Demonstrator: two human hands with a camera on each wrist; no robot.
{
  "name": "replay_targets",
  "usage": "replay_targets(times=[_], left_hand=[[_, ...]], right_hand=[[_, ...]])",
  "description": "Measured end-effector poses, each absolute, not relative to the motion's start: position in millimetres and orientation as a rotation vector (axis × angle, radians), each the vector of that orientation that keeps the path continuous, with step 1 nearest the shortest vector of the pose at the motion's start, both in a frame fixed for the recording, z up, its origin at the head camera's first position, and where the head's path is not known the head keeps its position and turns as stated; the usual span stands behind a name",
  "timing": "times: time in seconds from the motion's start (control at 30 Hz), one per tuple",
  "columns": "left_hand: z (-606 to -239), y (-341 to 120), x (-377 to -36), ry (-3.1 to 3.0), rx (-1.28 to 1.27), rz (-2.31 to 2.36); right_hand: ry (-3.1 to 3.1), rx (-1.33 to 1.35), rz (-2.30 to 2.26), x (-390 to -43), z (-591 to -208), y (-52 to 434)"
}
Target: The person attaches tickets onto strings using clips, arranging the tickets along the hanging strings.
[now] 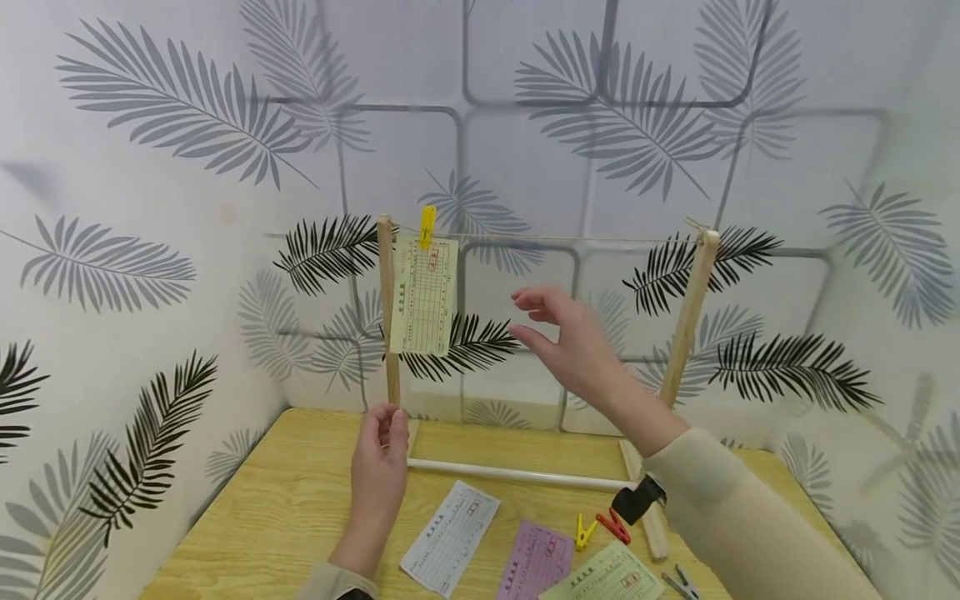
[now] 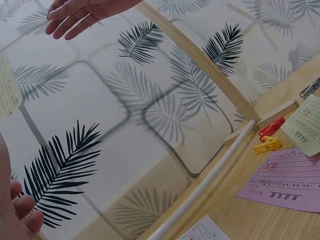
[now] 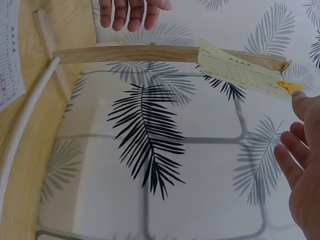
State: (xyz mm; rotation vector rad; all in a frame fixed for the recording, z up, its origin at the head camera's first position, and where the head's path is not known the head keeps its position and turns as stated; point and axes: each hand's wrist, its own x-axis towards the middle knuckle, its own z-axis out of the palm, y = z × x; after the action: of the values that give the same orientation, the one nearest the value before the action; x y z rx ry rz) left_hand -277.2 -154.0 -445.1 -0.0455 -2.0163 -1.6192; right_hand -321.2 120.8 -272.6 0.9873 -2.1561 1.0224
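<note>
Left hand [image 1: 381,454] sits low and near, forearm coming up from the bottom edge, fingers loosely curled with the back of the hand facing the camera. Right hand [image 1: 570,340] is raised higher and further out, right of the left one, fingers relaxed and spread, thumb apart, holding nothing. Right forearm wears a beige sleeve.

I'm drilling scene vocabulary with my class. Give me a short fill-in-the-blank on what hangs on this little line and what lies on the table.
1. The yellow slip hangs from the string by a ____ clip.
2. The left hand grips the frame's ____ wooden post.
3. Between the white slip and the green slip lies a ____ slip.
4. The right hand holds ____.

Missing words: yellow; left; purple; nothing
</note>
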Motion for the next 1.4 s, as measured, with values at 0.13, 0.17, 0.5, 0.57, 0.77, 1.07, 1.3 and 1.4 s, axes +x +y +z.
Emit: replay_targets(times=[0.13, 0.17, 0.5, 0.57, 0.77, 1.07, 1.3, 1.4], left_hand=[[-455, -154, -274, -2.084, -0.018, -1.605], [-458, -154, -274, -2.098, -0.012, -1.608], [-481, -155, -264, -2.228, -0.036, -1.568], [-486, -155, -262, -2.249, -0.044, -1.552], [-501, -152, -260, -2.335, -0.050, -1.469], [-517, -150, -256, -2.431, -0.043, -1.380], [-524, -147, -253, -2.455, -0.087, -1.312], [-528, -146, -252, -2.482, -0.100, -1.290]], right_hand=[[-2.230, 0.946, 1.089, -314, -292, 129], [-2.251, 0.933, 1.107, -311, -297, 131], [-2.425, 0.766, 1.147, -294, -358, 164], [-2.442, 0.752, 1.153, -292, -369, 171], [-2.510, 0.718, 1.181, -281, -400, 189], [-2.551, 0.724, 1.219, -272, -433, 210], [-2.602, 0.646, 1.251, -267, -451, 218], [-2.625, 0.627, 1.265, -264, -459, 221]])
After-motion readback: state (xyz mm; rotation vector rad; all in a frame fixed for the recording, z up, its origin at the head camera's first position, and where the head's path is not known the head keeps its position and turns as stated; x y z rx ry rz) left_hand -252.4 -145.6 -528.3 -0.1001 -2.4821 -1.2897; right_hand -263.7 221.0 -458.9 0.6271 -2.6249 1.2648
